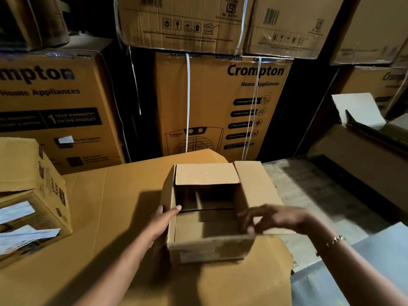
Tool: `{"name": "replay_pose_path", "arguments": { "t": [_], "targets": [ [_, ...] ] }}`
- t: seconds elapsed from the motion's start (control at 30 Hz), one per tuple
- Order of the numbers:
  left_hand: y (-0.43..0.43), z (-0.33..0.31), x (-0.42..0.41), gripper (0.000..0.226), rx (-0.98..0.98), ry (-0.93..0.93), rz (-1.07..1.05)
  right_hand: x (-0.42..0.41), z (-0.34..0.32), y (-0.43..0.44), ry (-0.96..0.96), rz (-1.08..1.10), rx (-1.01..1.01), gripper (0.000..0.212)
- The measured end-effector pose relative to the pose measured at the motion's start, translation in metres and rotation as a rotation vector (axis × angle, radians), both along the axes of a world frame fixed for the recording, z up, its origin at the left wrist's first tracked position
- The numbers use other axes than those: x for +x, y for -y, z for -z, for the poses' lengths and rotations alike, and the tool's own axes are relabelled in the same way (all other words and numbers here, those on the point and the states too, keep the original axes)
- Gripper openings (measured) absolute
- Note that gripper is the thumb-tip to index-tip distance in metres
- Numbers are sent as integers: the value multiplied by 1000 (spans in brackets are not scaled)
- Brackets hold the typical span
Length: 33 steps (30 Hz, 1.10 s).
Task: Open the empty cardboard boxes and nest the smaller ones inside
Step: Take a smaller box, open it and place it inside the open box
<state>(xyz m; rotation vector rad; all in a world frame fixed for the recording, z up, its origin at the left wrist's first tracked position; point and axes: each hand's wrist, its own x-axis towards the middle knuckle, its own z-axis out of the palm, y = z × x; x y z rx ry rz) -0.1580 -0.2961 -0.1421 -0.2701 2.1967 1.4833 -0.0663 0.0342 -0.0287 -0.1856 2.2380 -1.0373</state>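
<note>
A small brown cardboard box stands open in the middle, on a flattened cardboard sheet. Its far flap lies partly over the opening and its right flap leans outward. Inside I see only bare cardboard bottom flaps. My left hand grips the box's left wall, thumb over the rim. My right hand is blurred at the near right corner of the rim, fingers spread; whether it touches the cardboard I cannot tell. A printed box with paper labels lies at the left.
Tall strapped Crompton cartons are stacked behind as a wall. At the right, a brown open carton holds white sheets. Grey floor shows right of the sheet.
</note>
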Motion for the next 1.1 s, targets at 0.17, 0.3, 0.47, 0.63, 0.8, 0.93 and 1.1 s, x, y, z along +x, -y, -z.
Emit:
{"name": "replay_pose_path", "arguments": {
  "t": [0.17, 0.3, 0.47, 0.63, 0.8, 0.93, 1.1],
  "targets": [
    [-23, 11, 7, 88, -107, -67, -60, 0, 38, 20, -234, -138, 477, 85],
    [-25, 15, 1, 82, -167, -90, -86, -30, 59, 26, -520, -60, 689, 80],
    [-19, 18, -3, 83, -209, -45, -106, -81, 56, 12, -693, 129, 772, 88],
    [-19, 17, 2, 87, -253, -48, -146, -139, 43, -4, -735, 58, 786, 103],
    [-18, 13, 12, 88, -374, -96, -129, -174, 30, -19, -853, 15, 678, 43],
    [-20, 6, 18, 88, -462, -127, -115, -205, 22, -27, -866, 384, 362, 44],
    [-30, -12, 25, 118, -433, -107, -216, -226, 68, -37, -545, 258, 601, 83]
  ]
}}
